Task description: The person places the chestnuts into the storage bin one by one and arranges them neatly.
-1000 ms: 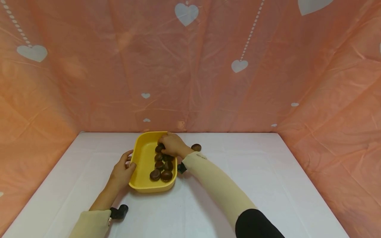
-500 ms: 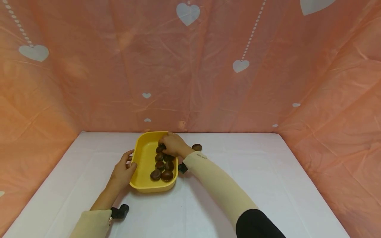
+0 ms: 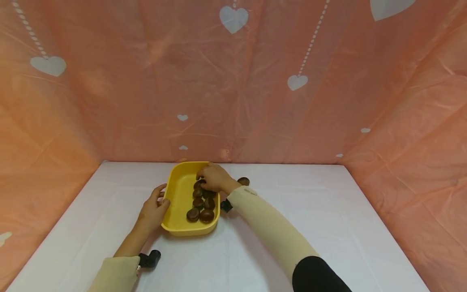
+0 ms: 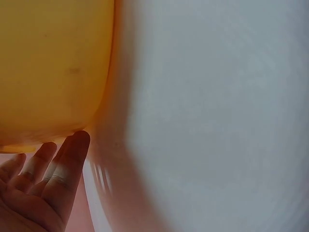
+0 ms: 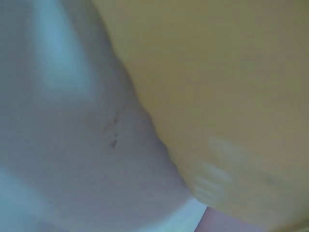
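Observation:
In the head view, a yellow plastic tray with rounded corners stands left of centre on the table. Glossy brown chestnuts lie along its right half in two rough rows. At the left rim, my left hand holds the tray, thumb at the rim and fingers against the outer wall. The left wrist view has these fingertips touching the tray wall. My right hand reaches over the far right rim, its fingers bent and slightly spread above the far chestnuts. The hand hides some of them.
A single chestnut lies on the white tabletop, just beyond the right forearm. Orange cloth with pale hearts walls the back and both sides. In the right wrist view, the tray's outer wall fills the right side.
The right fingertips have lifted a little off the far chestnut, which stays in the tray. The left hand and tray hold their place; the whole head view has shifted slightly.

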Demonstrator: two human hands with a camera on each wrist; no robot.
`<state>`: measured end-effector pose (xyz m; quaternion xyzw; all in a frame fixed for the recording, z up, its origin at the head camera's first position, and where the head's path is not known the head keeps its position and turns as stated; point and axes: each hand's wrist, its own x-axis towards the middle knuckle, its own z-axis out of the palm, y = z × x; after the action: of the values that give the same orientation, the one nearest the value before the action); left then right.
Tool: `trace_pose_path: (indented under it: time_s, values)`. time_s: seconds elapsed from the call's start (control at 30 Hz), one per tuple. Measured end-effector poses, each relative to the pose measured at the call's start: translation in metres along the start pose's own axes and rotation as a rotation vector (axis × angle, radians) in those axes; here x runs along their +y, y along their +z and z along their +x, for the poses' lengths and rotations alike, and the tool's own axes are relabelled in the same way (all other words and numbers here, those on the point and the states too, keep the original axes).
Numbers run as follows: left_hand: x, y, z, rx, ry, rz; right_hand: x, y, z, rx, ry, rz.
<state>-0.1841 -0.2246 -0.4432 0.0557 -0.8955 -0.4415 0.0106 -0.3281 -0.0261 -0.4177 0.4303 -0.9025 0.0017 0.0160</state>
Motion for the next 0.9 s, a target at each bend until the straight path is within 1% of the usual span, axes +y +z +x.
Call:
trace_pose_path:
  time_s: [0.13,0.27,0.37,0.57,0.77,0.9]
  values:
    - [0.0,0.002,-0.001,-0.005,-0.001,-0.004,0.001,-0.002,-0.005,0.011,0.006,0.064]
    - [0.0,0.003,-0.001,-0.003,0.004,0.003,0.001,-0.009,-0.014,0.028,0.026,0.187]
    - [0.0,0.002,0.0,0.0,0.011,0.014,0.003,-0.015,-0.02,0.042,0.046,0.25]
    - [0.0,0.001,0.001,0.0,0.013,0.019,0.01,-0.026,-0.029,0.108,0.02,0.251]
    - [0.002,0.001,0.0,-0.003,0.003,0.012,0.018,-0.039,-0.042,0.115,0.041,0.277]
    - [0.003,0.0,0.0,-0.003,0.003,0.009,0.024,-0.042,-0.049,0.142,0.044,0.263]
